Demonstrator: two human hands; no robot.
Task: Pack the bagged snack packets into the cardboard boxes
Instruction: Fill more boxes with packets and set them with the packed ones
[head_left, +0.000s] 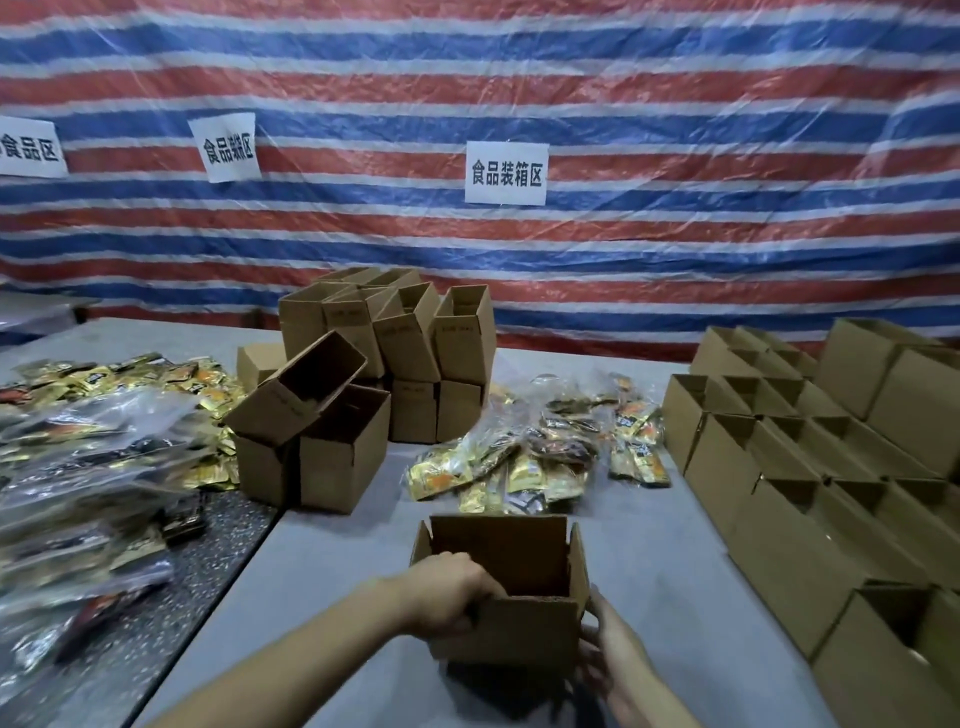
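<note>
Cardboard box (511, 631), plain brown and open-topped with its side flaps upright, is held between two hands at the near side of the grey table (649, 561). The left hand (447, 592) curls its fingers over the near-left rim. The right hand (615, 657) lays its fingers straight along the right wall. Bare tabletop separates the fingers from one heap of bagged snack packets (519, 462) just beyond. A second heap (93, 441) lies far left, stacked empty boxes (363, 364) stand beyond-left, and rows of open boxes (789, 467) crowd the right. Three paper signs (505, 172) hang behind.

Three paper signs (505, 173); two hands (447, 592)
</note>
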